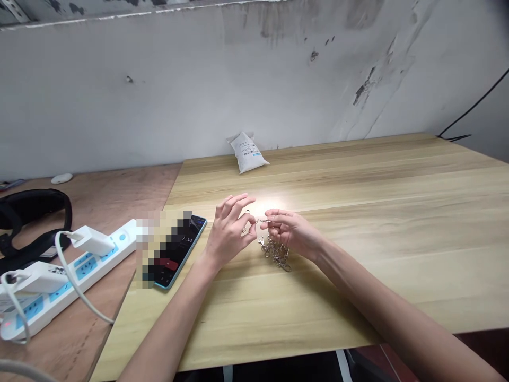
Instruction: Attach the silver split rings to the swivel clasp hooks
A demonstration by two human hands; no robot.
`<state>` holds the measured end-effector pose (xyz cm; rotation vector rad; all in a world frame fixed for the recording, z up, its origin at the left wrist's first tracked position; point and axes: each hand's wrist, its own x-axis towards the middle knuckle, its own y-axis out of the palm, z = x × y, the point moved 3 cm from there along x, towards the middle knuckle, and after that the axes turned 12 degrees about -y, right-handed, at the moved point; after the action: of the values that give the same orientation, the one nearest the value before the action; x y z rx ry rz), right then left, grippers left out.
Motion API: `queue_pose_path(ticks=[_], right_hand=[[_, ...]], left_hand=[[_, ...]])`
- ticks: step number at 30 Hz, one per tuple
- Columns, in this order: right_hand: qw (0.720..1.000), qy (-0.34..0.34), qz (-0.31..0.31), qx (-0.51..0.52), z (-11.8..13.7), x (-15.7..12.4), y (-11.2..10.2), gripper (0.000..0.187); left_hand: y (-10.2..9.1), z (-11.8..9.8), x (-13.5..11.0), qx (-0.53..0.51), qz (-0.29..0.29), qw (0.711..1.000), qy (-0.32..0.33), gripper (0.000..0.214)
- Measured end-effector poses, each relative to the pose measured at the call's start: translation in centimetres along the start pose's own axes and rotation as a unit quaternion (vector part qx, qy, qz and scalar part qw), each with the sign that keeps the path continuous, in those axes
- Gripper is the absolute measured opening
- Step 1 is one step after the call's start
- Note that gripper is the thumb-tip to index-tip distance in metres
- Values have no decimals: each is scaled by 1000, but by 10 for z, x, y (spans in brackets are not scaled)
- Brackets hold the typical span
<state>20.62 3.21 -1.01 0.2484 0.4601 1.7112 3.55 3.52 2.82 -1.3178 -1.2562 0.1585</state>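
My left hand (229,229) and my right hand (289,231) meet over the middle of a light wooden table (358,223). The left hand pinches a small metal ring (247,227) between thumb and forefinger, its other fingers spread upward. The right hand is closed on a small metal clasp (264,221) that points toward the left hand. Under the right hand lies a little heap of several metal clasps (275,253) on the table.
A phone (177,250) with a lit screen lies left of my hands. Further left is a white power strip (59,278) with chargers and cables, and a black band. A small white packet (247,152) leans near the wall.
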Motion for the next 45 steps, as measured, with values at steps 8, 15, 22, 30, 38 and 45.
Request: queue_pose_path(ticks=[8,15,22,30,38,45], right_hand=[[785,-369,-8,-497,9,-7,10,27],[521,-447,5,-727,6,-11,25,11],[575,-432,46,-693,2,-12,26,15],[600,-412,108,-677,0,-7,22,15],[558,-388,103,-726,6,-6,15,17],[559,-342,167,-737,25,-7,-9,18]], left_hand=[[2,13,-1,-76,51,983,-160,7],[7,9,-3,-130,96,972,-172,8],[6,11,-4,-15,50,995,-89,6],[5,14,-2,18,33,997,-69,7],[0,24,-2,63,98,991,-65,7],[13,38,-2,8,190,977,-96,8]])
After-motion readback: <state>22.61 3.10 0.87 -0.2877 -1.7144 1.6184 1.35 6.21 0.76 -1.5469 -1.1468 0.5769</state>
